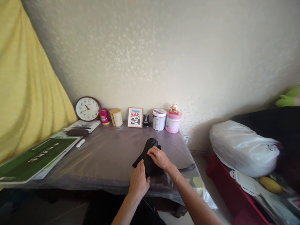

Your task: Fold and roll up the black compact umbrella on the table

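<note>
A black fabric item (152, 165), rounded at its far end with flaps spread at the sides, lies near the front of the table; its exact kind I cannot make out. My left hand (140, 179) rests on its near left part, fingers stretched out and thumb apart. Over its upper right part, my right hand (158, 156) is closed in a pinch at the black fabric. The wrists and fingers cover some of the item. A dark strap-like piece (187, 168) lies to the right of my right forearm.
Plastic film covers the table (105, 156). Along the wall stand a clock (87, 108), tins (116, 117), a framed picture (135, 117) and tubs (159, 119). A green board (35, 159) lies left. Right of the table, a white bag (241, 148) rests above a red container (229, 184).
</note>
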A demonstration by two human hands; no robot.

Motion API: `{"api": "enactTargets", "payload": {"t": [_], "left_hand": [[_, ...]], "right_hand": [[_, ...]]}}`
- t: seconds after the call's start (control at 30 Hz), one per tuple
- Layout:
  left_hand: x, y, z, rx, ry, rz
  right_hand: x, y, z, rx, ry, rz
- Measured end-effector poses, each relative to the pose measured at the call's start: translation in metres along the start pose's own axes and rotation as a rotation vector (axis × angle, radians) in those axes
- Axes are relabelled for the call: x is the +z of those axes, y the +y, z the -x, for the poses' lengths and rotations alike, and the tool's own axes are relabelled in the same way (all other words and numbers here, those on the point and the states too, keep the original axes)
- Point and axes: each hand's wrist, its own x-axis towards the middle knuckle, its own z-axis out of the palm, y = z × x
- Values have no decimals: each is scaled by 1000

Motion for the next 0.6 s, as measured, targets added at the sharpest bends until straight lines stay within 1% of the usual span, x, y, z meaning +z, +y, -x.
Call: {"api": "enactTargets", "payload": {"t": [0.13,0.27,0.37,0.47,0.53,0.6], "left_hand": [[0,-1,-1,-2,-7,-7],[-3,1,-2,-7,-17,-14],[-8,5,-1,-21,-13,7],[-13,9,1,-4,-1,53],[-16,11,3,12,-19,23],[-17,12,3,-2,-66,-49]], "right_hand": [[7,0,-1,-9,54,-52],[17,-3,-2,-27,102,-52],[22,-4,-3,-56,105,-25],[25,-4,-3,-60,110,-2],[25,-5,-2,-42,130,1],[25,-7,1,-28,152,-7]]}}
